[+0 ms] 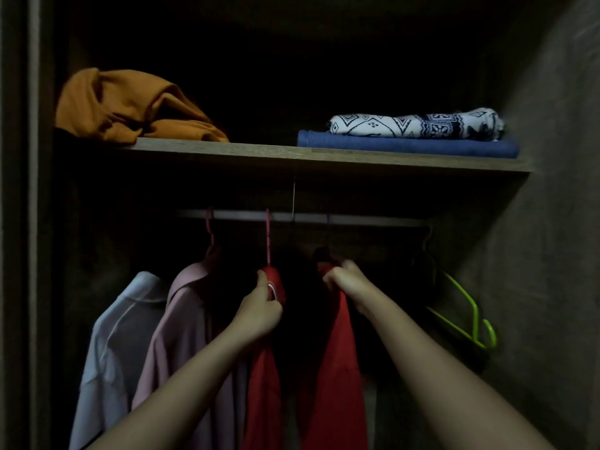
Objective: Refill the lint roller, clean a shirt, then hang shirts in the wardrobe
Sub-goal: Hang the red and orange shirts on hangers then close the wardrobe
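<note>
Red shirt (pixel 334 352), hung below rail (pixel 357 219); left hand (pixel 261 306) and right hand (pixel 345 277) each clamped on its top, presumably straightening it.

In the dim wardrobe I have my left hand (pixel 259 308) gripping a red shirt (pixel 263 384) below its pink hanger (pixel 268 237) on the rail (pixel 357 219), my right hand (pixel 344 278) clutching red cloth (pixel 337 368) just beside it, with a pink shirt (pixel 183 326) hanging to the left.
</note>
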The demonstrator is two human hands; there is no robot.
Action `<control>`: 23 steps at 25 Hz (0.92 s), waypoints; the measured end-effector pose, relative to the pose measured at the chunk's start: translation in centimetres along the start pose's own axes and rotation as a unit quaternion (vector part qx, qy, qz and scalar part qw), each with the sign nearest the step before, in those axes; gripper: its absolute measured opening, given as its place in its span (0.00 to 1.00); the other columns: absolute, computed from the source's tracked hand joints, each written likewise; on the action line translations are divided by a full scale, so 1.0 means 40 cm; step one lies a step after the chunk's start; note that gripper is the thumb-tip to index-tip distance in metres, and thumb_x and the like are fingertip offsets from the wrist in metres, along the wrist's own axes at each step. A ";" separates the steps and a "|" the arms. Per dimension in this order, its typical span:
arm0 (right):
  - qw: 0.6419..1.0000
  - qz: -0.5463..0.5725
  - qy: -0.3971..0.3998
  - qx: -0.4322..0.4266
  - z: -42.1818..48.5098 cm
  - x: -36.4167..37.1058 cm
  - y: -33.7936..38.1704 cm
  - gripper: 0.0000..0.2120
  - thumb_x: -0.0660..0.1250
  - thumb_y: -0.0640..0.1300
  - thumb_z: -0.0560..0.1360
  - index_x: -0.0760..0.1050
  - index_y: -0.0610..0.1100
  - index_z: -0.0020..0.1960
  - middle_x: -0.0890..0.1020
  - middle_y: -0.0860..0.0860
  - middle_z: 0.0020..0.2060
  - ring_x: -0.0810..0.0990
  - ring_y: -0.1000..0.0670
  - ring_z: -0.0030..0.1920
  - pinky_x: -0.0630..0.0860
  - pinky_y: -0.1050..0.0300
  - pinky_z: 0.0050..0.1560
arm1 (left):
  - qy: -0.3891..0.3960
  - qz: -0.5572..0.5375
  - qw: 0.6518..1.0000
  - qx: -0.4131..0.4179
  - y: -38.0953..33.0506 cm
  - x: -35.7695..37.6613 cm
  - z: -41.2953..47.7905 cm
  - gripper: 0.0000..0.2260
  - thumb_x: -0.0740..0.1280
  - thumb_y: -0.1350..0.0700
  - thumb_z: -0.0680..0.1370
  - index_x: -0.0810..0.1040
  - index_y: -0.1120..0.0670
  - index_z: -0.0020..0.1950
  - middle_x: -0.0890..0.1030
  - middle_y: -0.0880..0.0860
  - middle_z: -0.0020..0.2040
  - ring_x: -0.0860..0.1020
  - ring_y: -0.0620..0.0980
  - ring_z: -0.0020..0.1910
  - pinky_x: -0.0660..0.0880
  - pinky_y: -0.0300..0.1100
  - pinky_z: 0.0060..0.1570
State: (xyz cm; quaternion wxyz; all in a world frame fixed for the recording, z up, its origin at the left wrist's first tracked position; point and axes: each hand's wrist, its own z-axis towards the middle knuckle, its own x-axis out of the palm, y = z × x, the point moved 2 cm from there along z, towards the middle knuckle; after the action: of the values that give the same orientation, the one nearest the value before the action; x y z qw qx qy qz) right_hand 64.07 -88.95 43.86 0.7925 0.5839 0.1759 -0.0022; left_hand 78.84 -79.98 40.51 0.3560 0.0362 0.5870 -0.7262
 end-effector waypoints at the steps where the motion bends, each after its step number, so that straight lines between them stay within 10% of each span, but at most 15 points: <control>1: 1.000 -0.007 0.005 -0.006 0.006 0.000 -0.003 0.21 0.59 0.30 0.67 0.72 0.40 0.58 0.74 0.47 0.30 0.72 0.52 0.28 0.66 0.68 0.22 | 0.003 -0.006 1.000 -0.002 0.001 0.000 0.001 0.36 0.59 0.65 0.74 0.44 0.51 0.77 0.74 0.63 0.64 0.78 0.58 0.54 0.74 0.43 0.51; 7: 0.999 -0.042 0.021 -0.002 -0.005 0.004 0.023 0.21 0.59 0.30 0.67 0.75 0.42 0.58 0.76 0.48 0.31 0.74 0.52 0.30 0.69 0.64 0.26 | 0.032 0.028 0.999 -0.025 -0.005 0.001 -0.019 0.35 0.59 0.63 0.75 0.44 0.51 0.77 0.73 0.61 0.66 0.77 0.55 0.56 0.71 0.37 0.49; 10: 0.987 -0.153 -0.017 -0.048 -0.032 0.010 0.039 0.20 0.64 0.39 0.70 0.73 0.40 0.62 0.80 0.44 0.44 0.79 0.46 0.45 0.77 0.56 0.45 | 0.050 0.181 0.982 0.037 -0.049 -0.040 -0.065 0.33 0.61 0.58 0.76 0.48 0.55 0.77 0.67 0.60 0.72 0.70 0.55 0.68 0.67 0.38 0.61; 13: 0.870 -0.261 -0.220 -0.357 -0.109 -0.031 0.129 0.22 0.64 0.51 0.72 0.72 0.42 0.62 0.76 0.44 0.56 0.74 0.45 0.58 0.70 0.55 0.61 | -0.171 0.237 0.906 0.307 -0.181 -0.176 -0.142 0.21 0.58 0.49 0.75 0.74 0.53 0.66 0.81 0.53 0.59 0.78 0.48 0.58 0.70 0.38 0.56; 16: 0.722 -0.274 -0.290 -0.566 -0.200 -0.061 0.309 0.19 0.60 0.53 0.71 0.73 0.46 0.59 0.75 0.47 0.57 0.72 0.49 0.59 0.68 0.51 0.63 | -0.348 0.180 0.747 0.537 -0.364 -0.382 -0.177 0.16 0.60 0.50 0.75 0.80 0.55 0.56 0.82 0.53 0.52 0.80 0.46 0.50 0.72 0.35 0.49; 20: 0.712 -0.475 -0.235 -0.460 -0.139 -0.091 0.497 0.37 0.44 0.69 0.71 0.64 0.50 0.71 0.66 0.46 0.72 0.61 0.46 0.73 0.51 0.50 0.73 | -0.310 0.458 0.777 0.302 -0.513 -0.615 -0.004 0.31 0.60 0.36 0.74 0.60 0.47 0.74 0.56 0.55 0.77 0.58 0.55 0.74 0.60 0.52 0.69; 23: 0.700 -0.569 -0.162 -0.401 -0.071 -0.097 0.527 0.43 0.35 0.74 0.67 0.55 0.53 0.75 0.58 0.48 0.76 0.53 0.49 0.76 0.48 0.50 0.74 | -0.161 0.426 0.883 0.115 -0.464 -0.670 0.089 0.42 0.55 0.26 0.68 0.53 0.45 0.76 0.55 0.57 0.77 0.58 0.61 0.74 0.57 0.61 0.71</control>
State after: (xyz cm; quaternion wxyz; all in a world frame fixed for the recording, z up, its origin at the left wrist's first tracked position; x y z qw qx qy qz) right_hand 64.04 -80.39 63.70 0.8159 -0.0092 0.3281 -0.4760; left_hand 89.69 -69.33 69.54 0.7142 0.2063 0.3615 -0.5627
